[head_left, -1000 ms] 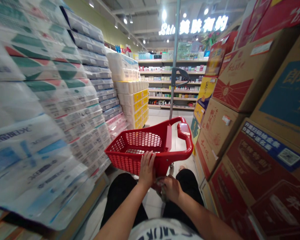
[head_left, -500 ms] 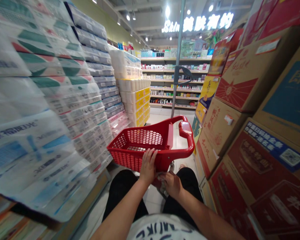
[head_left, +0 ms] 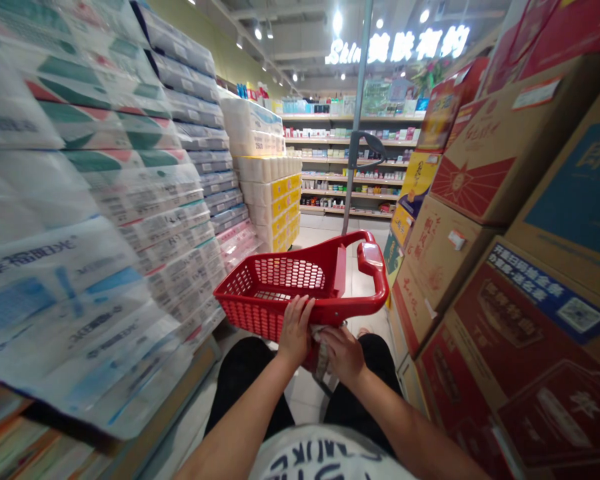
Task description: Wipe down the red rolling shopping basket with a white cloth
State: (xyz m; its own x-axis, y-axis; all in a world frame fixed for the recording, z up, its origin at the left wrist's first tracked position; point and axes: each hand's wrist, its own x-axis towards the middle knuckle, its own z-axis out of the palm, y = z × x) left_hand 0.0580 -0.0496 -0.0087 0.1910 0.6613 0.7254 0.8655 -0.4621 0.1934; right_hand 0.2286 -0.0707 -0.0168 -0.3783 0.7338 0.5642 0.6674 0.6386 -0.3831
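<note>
A red plastic shopping basket (head_left: pixel 280 283) with a curved handle (head_left: pixel 375 273) hangs in front of me in a store aisle. My left hand (head_left: pixel 295 330) grips the basket's near rim, fingers curled over its edge. Just below the rim my right hand (head_left: pixel 345 353) is closed on a small crinkled packet (head_left: pixel 323 360) that I cannot make out clearly. Both forearms reach out over my dark trousers.
Wrapped tissue packs (head_left: pixel 130 193) are stacked high on the left. Cardboard cartons (head_left: pixel 485 220) line the right side closely. A grey pole (head_left: pixel 357 127) stands ahead, with product shelves (head_left: pixel 350 167) at the aisle's far end. Light tiled floor (head_left: pixel 325 233) runs between.
My right hand has risen from my lap toward the basket's rim with the packet. The basket lifted slightly; my left hand stays on its rim.
</note>
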